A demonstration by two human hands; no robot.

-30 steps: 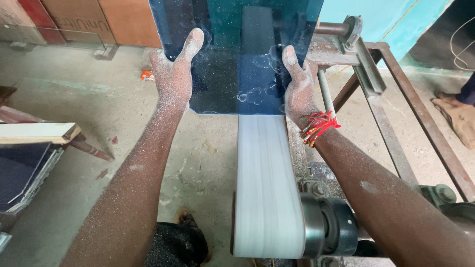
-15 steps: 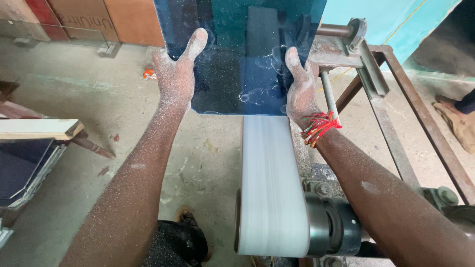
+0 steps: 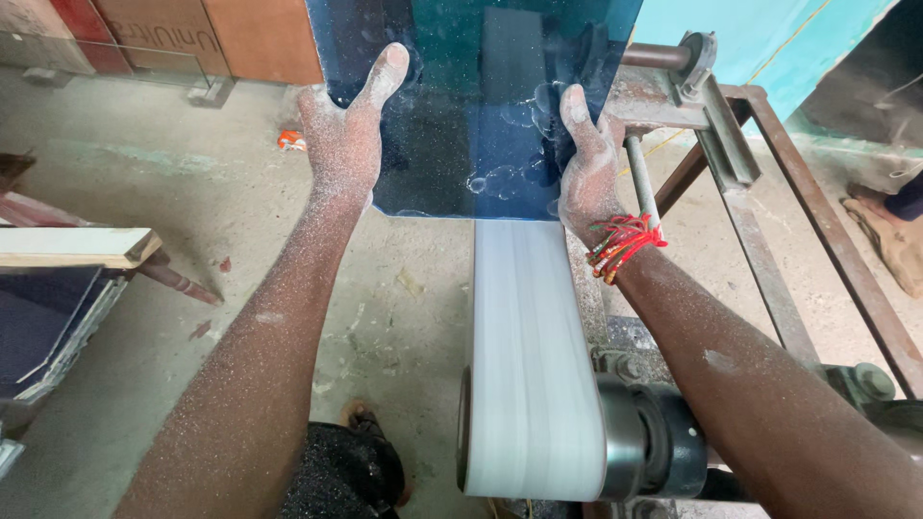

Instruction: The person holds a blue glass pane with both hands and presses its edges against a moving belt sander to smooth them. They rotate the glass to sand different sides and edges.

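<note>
- Here, a flat, smooth, blue-tinted glass sheet (image 3: 481, 96) stands upright at top centre, its lower edge meeting the pale sanding belt (image 3: 529, 356).
- Dusty left hand (image 3: 341, 144) and right hand (image 3: 586, 168) clamp its side edges, fingers spread.

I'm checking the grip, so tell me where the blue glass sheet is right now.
In the head view the blue glass sheet sits top centre, gripped between the left hand and right hand, its lower edge over the white sanding belt.
</note>
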